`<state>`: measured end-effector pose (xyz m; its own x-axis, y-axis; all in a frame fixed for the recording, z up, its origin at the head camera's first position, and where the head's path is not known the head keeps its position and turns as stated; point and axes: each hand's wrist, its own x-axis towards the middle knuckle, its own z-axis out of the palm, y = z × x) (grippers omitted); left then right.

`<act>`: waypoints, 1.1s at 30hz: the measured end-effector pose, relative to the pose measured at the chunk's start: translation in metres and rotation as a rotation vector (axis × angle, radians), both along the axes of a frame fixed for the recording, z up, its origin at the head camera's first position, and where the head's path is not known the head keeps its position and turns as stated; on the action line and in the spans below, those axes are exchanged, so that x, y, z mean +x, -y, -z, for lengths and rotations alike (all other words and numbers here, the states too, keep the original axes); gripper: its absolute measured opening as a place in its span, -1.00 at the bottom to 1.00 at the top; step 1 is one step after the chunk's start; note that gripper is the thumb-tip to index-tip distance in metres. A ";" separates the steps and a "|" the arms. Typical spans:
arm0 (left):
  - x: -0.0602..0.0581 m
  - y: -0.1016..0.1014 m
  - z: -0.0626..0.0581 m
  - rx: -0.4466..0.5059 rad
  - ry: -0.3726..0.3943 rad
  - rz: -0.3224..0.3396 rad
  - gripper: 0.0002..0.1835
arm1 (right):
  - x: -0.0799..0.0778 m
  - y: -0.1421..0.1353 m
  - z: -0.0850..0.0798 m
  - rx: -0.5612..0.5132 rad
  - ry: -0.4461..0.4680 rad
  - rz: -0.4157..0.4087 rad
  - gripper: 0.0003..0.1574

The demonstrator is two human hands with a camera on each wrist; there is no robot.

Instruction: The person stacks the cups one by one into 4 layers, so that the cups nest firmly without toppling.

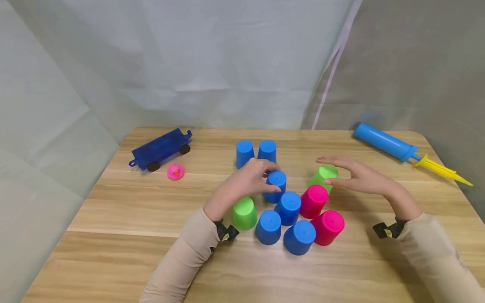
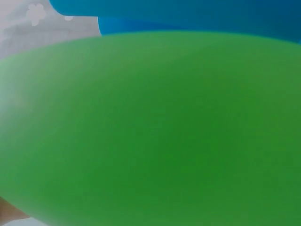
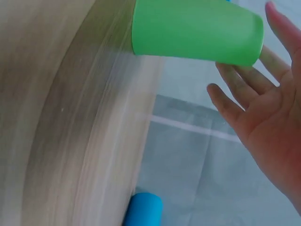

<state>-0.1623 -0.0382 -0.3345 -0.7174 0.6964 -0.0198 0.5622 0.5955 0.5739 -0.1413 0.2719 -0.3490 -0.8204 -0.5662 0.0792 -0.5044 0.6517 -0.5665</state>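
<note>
Several upside-down cups stand grouped at the middle of the table. My left hand holds a blue cup, thumb across its front and fingers behind its top. Under that wrist sits a green cup, which fills most of the left wrist view. At the group's right, my right hand reaches around another green cup with thumb and fingers spread. In the right wrist view this green cup stands just off the open palm. Nearest it are two pink cups, one in front of the other.
Two blue cups stand behind the left hand, and three more blue cups are in front. Back left are a dark blue toy wagon and a pink rubber duck. A blue and yellow hand pump lies back right.
</note>
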 end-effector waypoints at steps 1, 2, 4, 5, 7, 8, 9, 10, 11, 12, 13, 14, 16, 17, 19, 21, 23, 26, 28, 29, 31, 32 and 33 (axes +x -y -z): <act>0.000 0.000 0.000 0.003 0.011 -0.006 -0.46 | -0.001 -0.002 0.000 -0.005 0.029 -0.008 -0.29; -0.001 0.000 0.000 0.006 0.020 -0.008 -0.45 | -0.002 -0.004 -0.001 -0.010 0.067 -0.011 -0.30; -0.002 0.001 0.000 0.014 0.029 -0.007 -0.46 | -0.003 -0.008 -0.002 -0.017 0.139 -0.013 -0.31; -0.002 0.001 0.000 0.018 0.030 -0.005 -0.46 | -0.005 -0.009 -0.002 -0.023 0.167 -0.012 -0.32; -0.005 0.001 0.000 0.030 0.028 0.002 -0.46 | -0.008 -0.012 -0.003 -0.028 0.214 -0.001 -0.34; -0.006 0.001 0.001 0.037 0.032 0.004 -0.46 | -0.009 -0.012 -0.004 -0.028 0.231 0.005 -0.35; -0.007 0.002 0.002 0.046 0.036 0.004 -0.47 | -0.010 -0.012 -0.005 -0.023 0.236 0.008 -0.36; -0.008 0.003 0.003 0.054 0.044 0.001 -0.47 | -0.012 -0.012 -0.005 -0.017 0.234 0.006 -0.37; -0.009 0.004 0.004 0.062 0.051 0.001 -0.47 | -0.012 -0.011 -0.006 -0.008 0.227 0.004 -0.37; -0.010 0.004 0.005 0.073 0.058 0.003 -0.47 | -0.012 -0.009 -0.007 0.008 0.217 0.002 -0.37; -0.011 0.005 0.006 0.085 0.069 0.005 -0.48 | -0.012 -0.008 -0.008 0.024 0.203 -0.005 -0.37; -0.011 0.005 0.007 0.093 0.076 0.009 -0.48 | -0.011 -0.007 -0.009 0.039 0.181 -0.013 -0.37; -0.011 0.004 0.008 0.110 0.085 0.026 -0.50 | -0.007 -0.003 -0.013 0.064 0.151 -0.021 -0.37; -0.011 0.003 0.008 0.121 0.088 0.040 -0.50 | -0.005 -0.002 -0.014 0.071 0.141 -0.021 -0.36; -0.010 0.001 0.007 0.129 0.096 0.066 -0.50 | -0.002 -0.001 -0.016 0.079 0.123 -0.023 -0.36; -0.010 -0.001 0.004 0.116 0.096 0.082 -0.50 | 0.000 0.000 -0.016 0.077 0.123 -0.013 -0.35; -0.011 -0.001 -0.001 0.100 0.075 0.088 -0.48 | -0.001 0.000 -0.014 0.071 0.122 -0.009 -0.35; -0.014 -0.001 -0.012 0.081 -0.015 0.103 -0.47 | -0.002 0.001 -0.012 0.063 0.121 -0.003 -0.36; -0.019 -0.003 -0.019 0.092 -0.088 0.117 -0.46 | -0.002 0.000 -0.012 0.059 0.126 0.003 -0.36; -0.023 -0.004 -0.021 0.100 -0.120 0.123 -0.46 | -0.002 0.000 -0.011 0.058 0.131 0.008 -0.36; -0.030 -0.008 -0.024 0.120 -0.158 0.120 -0.47 | -0.003 -0.001 -0.011 0.063 0.134 0.015 -0.35; -0.034 -0.009 -0.025 0.129 -0.163 0.111 -0.46 | -0.003 -0.001 -0.011 0.065 0.138 0.017 -0.35; -0.038 -0.011 -0.025 0.135 -0.159 0.099 -0.46 | -0.003 -0.001 -0.011 0.067 0.141 0.018 -0.34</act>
